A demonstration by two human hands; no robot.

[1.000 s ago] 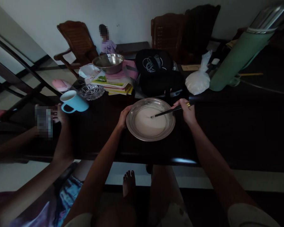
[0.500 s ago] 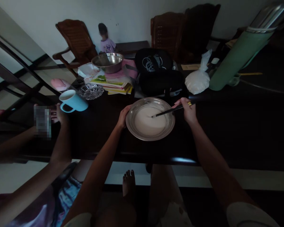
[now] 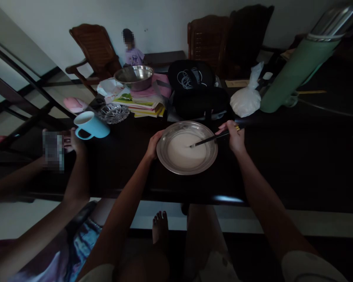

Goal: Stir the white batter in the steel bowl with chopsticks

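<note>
A round metal bowl stands on the dark table in front of me, with a pale, milky batter in it. My left hand is closed on the bowl's left rim. In my right hand are dark chopsticks with gold bands near the top. Their tips dip into the batter near the bowl's middle. A knotted clear bag of white powder sits beyond my right hand.
Left of the bowl are a light-blue mug, a glass dish and another person's hands with a blurred-out device. Books, a metal basin and a black bag lie behind. A green thermos stands right.
The chopstick tips have shifted very slightly to the right in the batter, with my right hand. My left hand stays on the bowl's rim.
</note>
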